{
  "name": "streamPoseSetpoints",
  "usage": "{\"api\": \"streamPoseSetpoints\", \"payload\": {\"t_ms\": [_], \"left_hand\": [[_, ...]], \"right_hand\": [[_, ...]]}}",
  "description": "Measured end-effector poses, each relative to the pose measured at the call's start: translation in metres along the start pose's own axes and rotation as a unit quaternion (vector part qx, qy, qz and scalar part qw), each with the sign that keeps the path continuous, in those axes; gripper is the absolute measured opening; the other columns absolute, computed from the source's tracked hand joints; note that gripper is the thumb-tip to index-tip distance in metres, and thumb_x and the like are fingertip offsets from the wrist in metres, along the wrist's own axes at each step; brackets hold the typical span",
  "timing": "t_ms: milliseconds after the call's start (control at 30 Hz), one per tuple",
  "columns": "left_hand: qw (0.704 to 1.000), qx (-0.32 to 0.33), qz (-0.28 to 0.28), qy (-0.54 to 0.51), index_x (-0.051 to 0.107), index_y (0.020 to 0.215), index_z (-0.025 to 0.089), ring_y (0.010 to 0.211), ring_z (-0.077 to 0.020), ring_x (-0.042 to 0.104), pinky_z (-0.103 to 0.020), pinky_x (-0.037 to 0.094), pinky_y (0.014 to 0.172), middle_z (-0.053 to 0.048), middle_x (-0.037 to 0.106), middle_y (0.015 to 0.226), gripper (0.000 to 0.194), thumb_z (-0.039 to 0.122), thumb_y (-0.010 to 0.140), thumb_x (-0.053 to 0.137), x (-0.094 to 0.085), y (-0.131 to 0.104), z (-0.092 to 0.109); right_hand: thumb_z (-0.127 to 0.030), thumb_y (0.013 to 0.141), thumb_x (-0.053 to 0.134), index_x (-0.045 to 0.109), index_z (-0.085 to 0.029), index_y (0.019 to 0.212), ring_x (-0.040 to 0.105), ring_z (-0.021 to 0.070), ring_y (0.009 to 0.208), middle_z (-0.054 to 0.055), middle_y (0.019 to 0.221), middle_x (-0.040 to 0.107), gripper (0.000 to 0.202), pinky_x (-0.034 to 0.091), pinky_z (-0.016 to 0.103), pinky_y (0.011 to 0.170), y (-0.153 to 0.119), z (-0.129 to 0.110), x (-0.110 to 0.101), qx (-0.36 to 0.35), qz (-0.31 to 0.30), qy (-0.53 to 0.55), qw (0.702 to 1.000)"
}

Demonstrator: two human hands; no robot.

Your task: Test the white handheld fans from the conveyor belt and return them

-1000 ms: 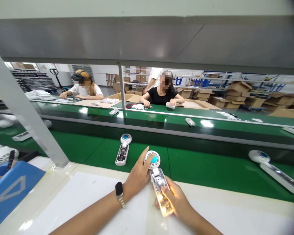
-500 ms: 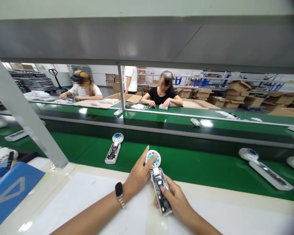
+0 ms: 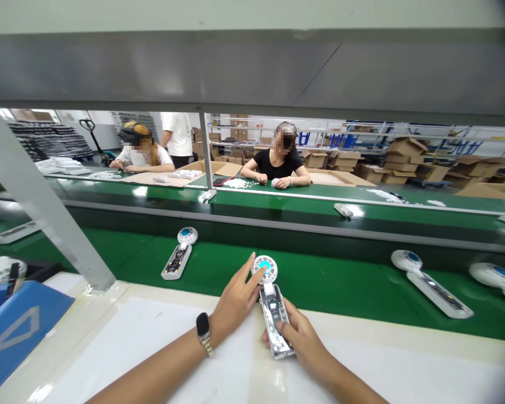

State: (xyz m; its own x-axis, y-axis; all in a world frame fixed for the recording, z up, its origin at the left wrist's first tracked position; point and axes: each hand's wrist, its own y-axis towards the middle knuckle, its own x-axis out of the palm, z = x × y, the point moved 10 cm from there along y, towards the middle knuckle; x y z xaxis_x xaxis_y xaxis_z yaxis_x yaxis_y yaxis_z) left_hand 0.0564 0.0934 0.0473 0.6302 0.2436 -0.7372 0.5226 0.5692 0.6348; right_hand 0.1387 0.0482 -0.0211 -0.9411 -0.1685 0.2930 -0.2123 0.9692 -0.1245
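I have a small handheld fan (image 3: 273, 336) with a clear-fronted body in my right hand (image 3: 301, 336). That hand is closed round the lower body, thumb on the front, where a small light glows. The fan's round white head (image 3: 264, 269) has a turquoise centre and points away from me. My left hand (image 3: 238, 294), with a watch (image 3: 203, 325) on its wrist, lies beside the head. Its fingers are stretched apart, one along the left rim and another reaching over the turquoise centre. Whether that fingertip presses on the head I cannot tell.
Similar fans lie on the green belt, one at left (image 3: 177, 261) and one at right (image 3: 440, 294). A blue bin (image 3: 29, 325) stands at the near left, beside a slanted white post (image 3: 50, 207). Across the belt, co-workers (image 3: 280, 163) handle small white parts. A grey shelf (image 3: 252, 73) hangs overhead.
The fans on the near belt have shifted left. The fan in my right hand has tilted slightly, its lower end now a little higher. In the background a standing person has moved left.
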Motion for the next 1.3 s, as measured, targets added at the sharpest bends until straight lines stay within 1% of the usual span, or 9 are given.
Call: {"api": "streamPoseSetpoints", "payload": {"t_ms": [300,433,633,800,933,1100,1200,1300], "left_hand": [[1.0,0.016,0.01,-0.006,0.033,0.133,0.022,0.126,-0.0252,0.036,-0.042,0.043,0.096,-0.014,0.03,0.141,0.046,0.016,0.088,0.042,-0.0018,0.001,0.0029],[1.0,0.014,0.009,-0.004,0.034,0.132,0.021,0.126,-0.0252,0.036,-0.042,0.043,0.096,-0.015,0.032,0.14,0.045,0.016,0.088,0.042,-0.0016,0.0011,0.0025],[1.0,0.019,0.011,-0.008,0.033,0.133,0.021,0.125,-0.0254,0.037,-0.043,0.043,0.096,-0.015,0.032,0.14,0.046,0.016,0.088,0.042,-0.0017,0.0007,0.0029],[1.0,0.018,0.01,-0.008,0.033,0.133,0.022,0.126,-0.0254,0.037,-0.043,0.043,0.096,-0.014,0.031,0.141,0.046,0.016,0.088,0.043,-0.002,0.0006,0.0028],[1.0,0.02,0.005,-0.004,0.033,0.133,0.02,0.127,-0.0253,0.035,-0.041,0.043,0.097,-0.015,0.031,0.141,0.047,0.015,0.088,0.043,-0.0016,0.0008,0.0031],[1.0,0.023,0.01,-0.005,0.031,0.134,0.022,0.125,-0.0255,0.037,-0.042,0.044,0.095,-0.015,0.031,0.141,0.047,0.016,0.089,0.041,-0.0014,0.0004,0.0031],[1.0,0.021,0.008,-0.002,0.03,0.134,0.022,0.125,-0.0257,0.037,-0.042,0.044,0.095,-0.015,0.031,0.141,0.047,0.016,0.089,0.041,-0.0003,0.0,0.0025],[1.0,0.018,0.002,0.001,0.03,0.134,0.021,0.125,-0.0258,0.037,-0.042,0.044,0.095,-0.015,0.031,0.141,0.048,0.015,0.088,0.042,0.001,-0.0001,0.0018]], "right_hand": [[-0.052,0.064,0.066,0.031,-0.012,0.121,0.062,0.0192,0.062,0.006,0.067,0.068,0.077,0.044,0.029,0.057,-0.0002,-0.0008,-0.0013,0.003,0.015,0.005,1.0],[-0.052,0.065,0.065,0.032,-0.012,0.12,0.062,0.0187,0.06,0.006,0.066,0.068,0.076,0.044,0.028,0.056,-0.0012,-0.0011,-0.0009,0.004,0.013,0.001,1.0],[-0.05,0.067,0.065,0.033,-0.013,0.12,0.061,0.0175,0.058,0.005,0.066,0.068,0.072,0.043,0.027,0.054,-0.0013,-0.0007,-0.0005,-0.008,0.006,0.004,1.0],[-0.05,0.068,0.064,0.032,-0.013,0.121,0.062,0.0179,0.061,0.005,0.067,0.068,0.072,0.043,0.027,0.055,-0.0008,-0.0023,0.0,-0.011,0.003,0.001,1.0],[-0.051,0.068,0.064,0.032,-0.013,0.121,0.062,0.0183,0.061,0.006,0.068,0.068,0.072,0.044,0.027,0.055,-0.0006,-0.004,0.0021,-0.009,-0.003,-0.001,1.0],[-0.049,0.069,0.064,0.034,-0.014,0.121,0.063,0.0192,0.061,0.006,0.068,0.068,0.07,0.045,0.028,0.055,-0.0001,-0.0028,0.002,-0.016,-0.004,-0.001,1.0],[-0.048,0.07,0.063,0.037,-0.015,0.12,0.064,0.02,0.06,0.005,0.068,0.068,0.066,0.046,0.029,0.054,0.0001,-0.0011,-0.001,-0.022,0.006,-0.003,1.0],[-0.05,0.07,0.063,0.039,-0.016,0.121,0.064,0.0209,0.059,0.004,0.066,0.067,0.066,0.045,0.029,0.052,0.0005,0.0012,-0.0051,-0.022,0.021,-0.006,1.0]]}}
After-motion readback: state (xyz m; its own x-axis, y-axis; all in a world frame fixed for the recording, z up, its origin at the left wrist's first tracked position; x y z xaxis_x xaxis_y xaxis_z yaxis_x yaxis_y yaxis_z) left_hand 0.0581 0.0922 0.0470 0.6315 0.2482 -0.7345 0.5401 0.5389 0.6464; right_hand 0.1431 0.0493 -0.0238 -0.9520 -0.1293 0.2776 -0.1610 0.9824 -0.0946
